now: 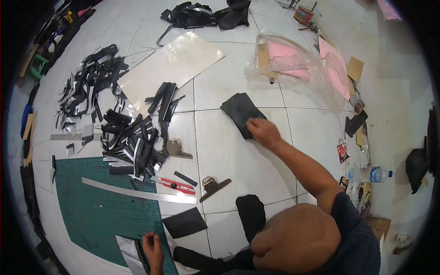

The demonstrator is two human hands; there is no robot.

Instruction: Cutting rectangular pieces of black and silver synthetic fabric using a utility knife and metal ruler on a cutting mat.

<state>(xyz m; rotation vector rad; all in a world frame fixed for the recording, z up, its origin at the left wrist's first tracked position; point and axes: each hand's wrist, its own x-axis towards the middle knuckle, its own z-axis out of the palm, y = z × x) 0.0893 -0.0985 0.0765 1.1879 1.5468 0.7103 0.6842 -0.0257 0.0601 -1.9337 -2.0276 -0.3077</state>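
Note:
My right hand (265,132) is closed, its fingers pinching at the right edge of a stack of black rectangular sheets (240,111) on the tiled floor. My left hand (153,251) hangs over the near edge of a green cutting mat (87,197), fingers curled together with nothing visible in them. Beside it lies a silver-and-black sheet (128,252), partly hidden by the picture's edge. A single black rectangle (185,222) rests between the mat and my covered foot (250,213). A metal ruler (137,191) crosses the mat, with a red-handled cutter (176,184) near its right end.
Two bulldog clips (213,187) lie beyond the ruler. Heaps of black offcuts (137,142) spread at the left by a pale board (169,68). A plastic bag with pink sheets (293,57) lies far right. A water bottle (373,174) lies along the right wall.

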